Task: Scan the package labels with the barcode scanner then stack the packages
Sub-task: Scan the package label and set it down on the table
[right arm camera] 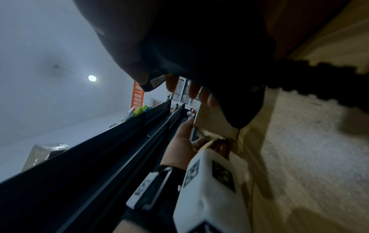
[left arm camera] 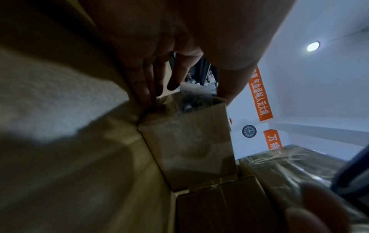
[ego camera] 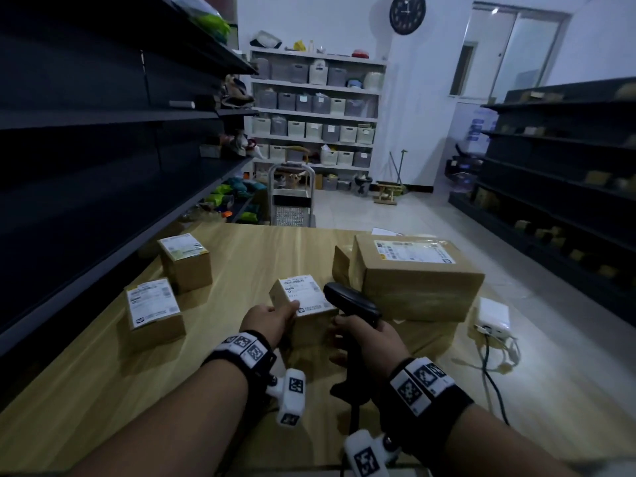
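A small cardboard box (ego camera: 303, 306) with a white label on top sits on the wooden table (ego camera: 103, 390), just in front of me. My left hand (ego camera: 272, 315) holds it from the left, thumb on the label's edge and fingers (left arm camera: 145, 85) down its side (left arm camera: 189, 141). My right hand (ego camera: 361, 337) grips the handle of a black barcode scanner (ego camera: 351, 301), whose head hangs over the box's right edge. In the right wrist view the scanner (right arm camera: 209, 63) fills the top, with the box (right arm camera: 211, 124) and the left hand (right arm camera: 179, 141) below it.
A large labelled box (ego camera: 416, 273) lies just right of the scanner. Two more small labelled boxes (ego camera: 186, 261) (ego camera: 155, 313) stand on the table's left. A white adapter (ego camera: 492, 316) with a cable sits at the right edge. Dark shelving (ego camera: 86, 166) runs along the left.
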{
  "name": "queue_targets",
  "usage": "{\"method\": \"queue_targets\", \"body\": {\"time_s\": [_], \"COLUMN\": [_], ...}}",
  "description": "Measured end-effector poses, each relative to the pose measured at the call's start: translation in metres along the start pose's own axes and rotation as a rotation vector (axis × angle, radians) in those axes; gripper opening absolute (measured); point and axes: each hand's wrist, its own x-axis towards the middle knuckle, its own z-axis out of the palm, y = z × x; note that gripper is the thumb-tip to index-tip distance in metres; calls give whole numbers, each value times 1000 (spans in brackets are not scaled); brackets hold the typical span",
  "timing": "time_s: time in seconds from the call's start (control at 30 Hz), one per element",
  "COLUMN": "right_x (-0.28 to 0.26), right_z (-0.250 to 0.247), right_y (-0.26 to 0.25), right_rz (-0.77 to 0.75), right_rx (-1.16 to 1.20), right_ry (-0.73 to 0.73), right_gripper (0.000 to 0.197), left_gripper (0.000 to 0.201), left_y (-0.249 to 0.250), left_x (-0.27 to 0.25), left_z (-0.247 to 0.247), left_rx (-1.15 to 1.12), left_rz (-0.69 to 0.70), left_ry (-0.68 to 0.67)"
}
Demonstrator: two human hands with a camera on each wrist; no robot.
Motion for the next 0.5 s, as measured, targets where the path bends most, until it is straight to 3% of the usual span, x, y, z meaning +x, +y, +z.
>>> {"method": "queue_targets", "body": {"time_s": [0.17,0.27,0.5], "right_x": [4,6,10], "right_z": [-5,-4,31], "right_y": [2,3,10], "right_rz": [-17,-19,6], "right_rx": [-32,-52,-68], "right_ry": [-23,-39,-120], "right_gripper": [9,9,8], "left_gripper": [61,55,29], "left_y": [10,10,24], "left_x": [12,8,-5], "left_z": [13,8,-52], "left_rx": [108,3,56], "left_rz": [7,-23,179], "left_ry": [-34,0,260]}}
